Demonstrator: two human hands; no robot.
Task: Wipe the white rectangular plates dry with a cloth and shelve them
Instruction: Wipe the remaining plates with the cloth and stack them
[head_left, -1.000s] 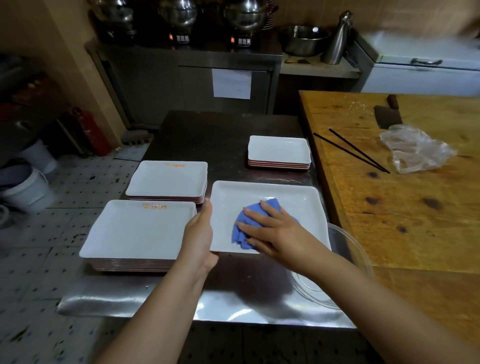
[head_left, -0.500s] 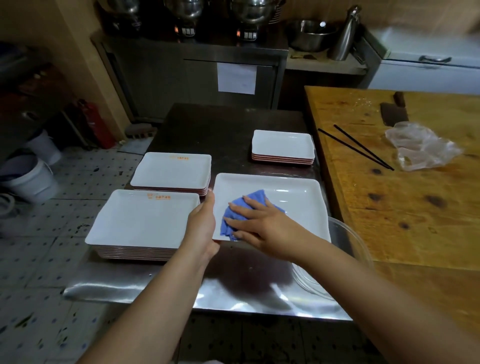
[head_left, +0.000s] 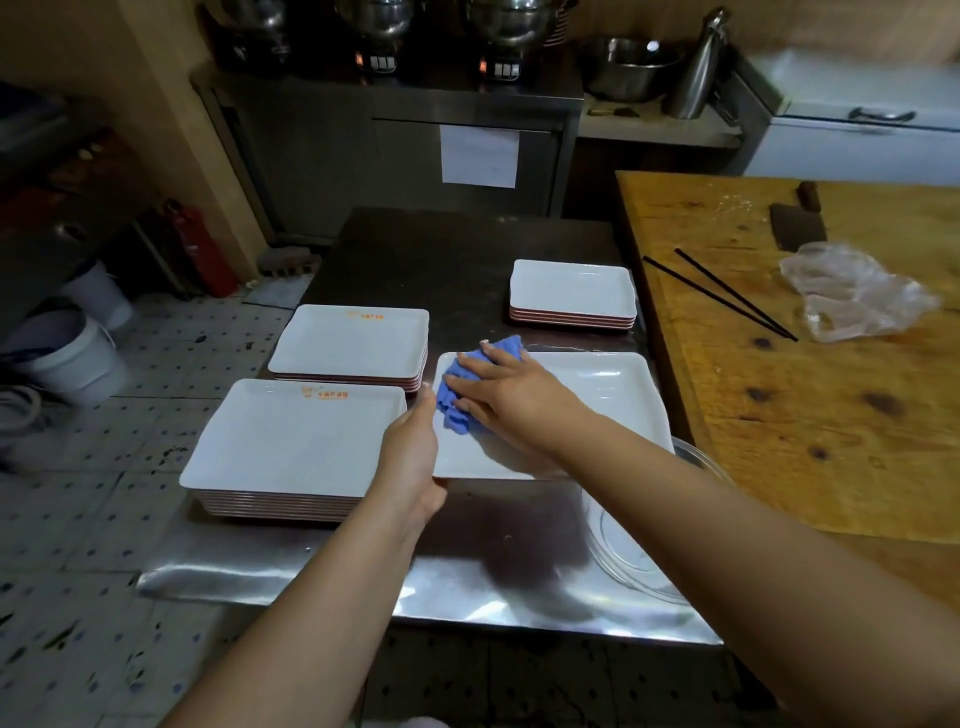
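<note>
Over the steel table (head_left: 467, 260), the left hand (head_left: 410, 447) is gripping the rigid, probably slick white rectangular plate (head_left: 613, 395) by its edge while the right hand's (head_left: 511, 402) flat fingers are pressing the soft blue cloth (head_left: 462, 395) onto it.

Right hand (head_left: 511, 397) presses blue cloth (head_left: 457, 395) on white plate (head_left: 608, 410); left hand (head_left: 410, 447) grips its edge
</note>
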